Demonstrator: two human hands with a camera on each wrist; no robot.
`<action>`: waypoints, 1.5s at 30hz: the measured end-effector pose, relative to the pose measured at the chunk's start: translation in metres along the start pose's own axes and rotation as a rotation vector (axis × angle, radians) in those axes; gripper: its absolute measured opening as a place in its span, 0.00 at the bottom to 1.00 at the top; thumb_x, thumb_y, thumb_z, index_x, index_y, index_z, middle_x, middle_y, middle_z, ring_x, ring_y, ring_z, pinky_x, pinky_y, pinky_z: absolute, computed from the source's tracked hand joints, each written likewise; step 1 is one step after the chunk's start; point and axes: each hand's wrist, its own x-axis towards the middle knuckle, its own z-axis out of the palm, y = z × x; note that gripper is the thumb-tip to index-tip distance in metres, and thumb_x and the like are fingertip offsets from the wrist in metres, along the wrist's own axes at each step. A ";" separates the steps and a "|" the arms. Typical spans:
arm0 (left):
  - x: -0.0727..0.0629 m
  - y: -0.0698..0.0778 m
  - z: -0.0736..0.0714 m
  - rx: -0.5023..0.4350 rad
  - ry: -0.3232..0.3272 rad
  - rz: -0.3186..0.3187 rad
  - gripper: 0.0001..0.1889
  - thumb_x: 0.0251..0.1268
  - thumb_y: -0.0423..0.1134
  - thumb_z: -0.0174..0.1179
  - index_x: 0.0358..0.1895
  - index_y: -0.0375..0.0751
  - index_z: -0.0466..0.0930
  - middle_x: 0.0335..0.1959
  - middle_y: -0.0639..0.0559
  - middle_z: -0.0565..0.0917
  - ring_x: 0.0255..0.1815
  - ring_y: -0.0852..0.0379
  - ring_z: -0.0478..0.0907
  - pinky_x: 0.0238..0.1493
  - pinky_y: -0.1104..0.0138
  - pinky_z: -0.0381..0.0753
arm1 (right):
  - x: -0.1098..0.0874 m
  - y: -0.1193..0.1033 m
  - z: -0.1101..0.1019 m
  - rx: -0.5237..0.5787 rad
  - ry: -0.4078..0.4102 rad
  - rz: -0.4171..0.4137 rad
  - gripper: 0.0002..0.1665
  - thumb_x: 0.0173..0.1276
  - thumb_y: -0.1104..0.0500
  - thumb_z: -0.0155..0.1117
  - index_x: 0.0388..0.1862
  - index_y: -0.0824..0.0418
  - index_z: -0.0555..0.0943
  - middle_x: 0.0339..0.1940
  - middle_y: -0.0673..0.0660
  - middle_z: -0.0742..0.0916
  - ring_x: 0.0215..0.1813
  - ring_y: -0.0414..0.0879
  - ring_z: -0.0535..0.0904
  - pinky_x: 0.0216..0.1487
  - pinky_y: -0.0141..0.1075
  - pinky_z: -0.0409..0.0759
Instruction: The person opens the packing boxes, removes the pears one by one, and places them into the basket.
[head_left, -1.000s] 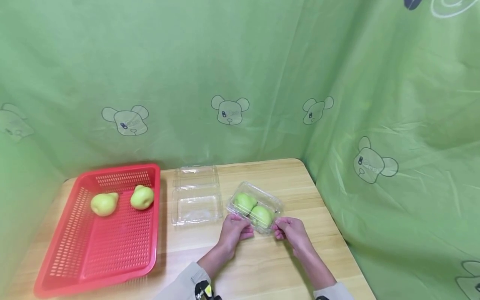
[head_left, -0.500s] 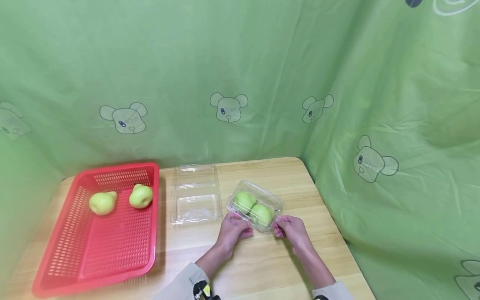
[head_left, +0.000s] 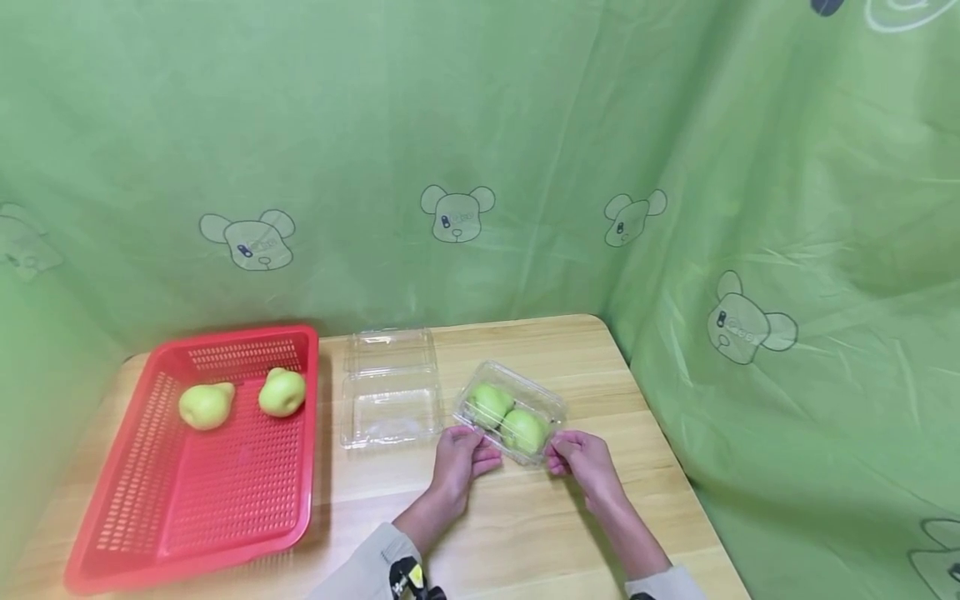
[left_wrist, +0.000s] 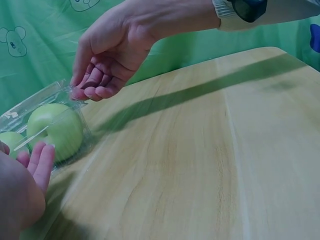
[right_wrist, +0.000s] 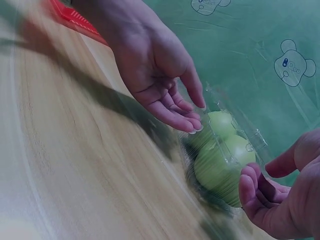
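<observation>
A clear plastic clamshell box (head_left: 542, 398) lies at an angle on the wooden table, its lid down over two green pears (head_left: 523, 432). At its near left corner is my left hand (head_left: 456, 460), thumb above and fingers low along the rim, pinching the edge. My right hand (head_left: 587, 465) pinches the near right corner between thumb and curled fingers, as the left wrist view shows of that hand (left_wrist: 107, 60). In the right wrist view both pears (right_wrist: 225, 160) show through the plastic between the hands.
Left of the hands, a second clear clamshell box (head_left: 393, 417) lies unfolded with nothing in it. A red perforated basket (head_left: 306, 500) at the far left holds two yellow-green pears (head_left: 206, 407). Green curtain (head_left: 525, 275) hangs behind and beside the table (head_left: 525, 533).
My left hand has shifted slightly left along the box's near edge, its fingers a little straighter. The right hand and the box stay nearly where they were.
</observation>
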 end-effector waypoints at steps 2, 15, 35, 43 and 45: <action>0.000 -0.001 0.000 -0.005 0.001 0.002 0.13 0.78 0.32 0.52 0.57 0.30 0.64 0.39 0.46 0.82 0.33 0.55 0.88 0.49 0.56 0.93 | 0.000 -0.001 0.000 0.001 0.000 -0.003 0.17 0.76 0.66 0.57 0.58 0.78 0.77 0.35 0.59 0.88 0.32 0.43 0.83 0.34 0.30 0.89; 0.000 -0.002 0.004 -0.074 0.023 -0.029 0.08 0.74 0.27 0.54 0.48 0.36 0.64 0.33 0.45 0.83 0.36 0.54 0.87 0.51 0.59 0.93 | -0.001 0.000 -0.003 -0.054 0.074 -0.045 0.26 0.71 0.68 0.64 0.65 0.78 0.71 0.44 0.64 0.88 0.35 0.45 0.86 0.38 0.34 0.90; -0.008 -0.004 0.001 -0.074 -0.065 -0.051 0.10 0.77 0.30 0.53 0.53 0.31 0.66 0.41 0.39 0.85 0.43 0.48 0.90 0.58 0.54 0.90 | 0.002 0.003 -0.012 -0.318 0.184 -0.286 0.17 0.75 0.65 0.62 0.59 0.65 0.84 0.66 0.63 0.84 0.67 0.57 0.81 0.60 0.19 0.80; -0.010 -0.007 0.000 -0.052 -0.047 -0.047 0.10 0.76 0.31 0.53 0.52 0.28 0.70 0.45 0.34 0.86 0.49 0.42 0.89 0.59 0.55 0.90 | 0.008 0.008 -0.013 -0.327 0.233 -0.385 0.18 0.71 0.66 0.67 0.58 0.63 0.86 0.64 0.60 0.87 0.65 0.57 0.84 0.64 0.34 0.86; -0.011 -0.007 -0.001 -0.049 -0.045 -0.048 0.10 0.75 0.31 0.55 0.51 0.27 0.71 0.48 0.30 0.86 0.51 0.40 0.89 0.59 0.55 0.89 | 0.010 0.010 -0.013 -0.350 0.262 -0.432 0.18 0.69 0.67 0.69 0.57 0.63 0.86 0.62 0.61 0.88 0.63 0.59 0.85 0.65 0.43 0.86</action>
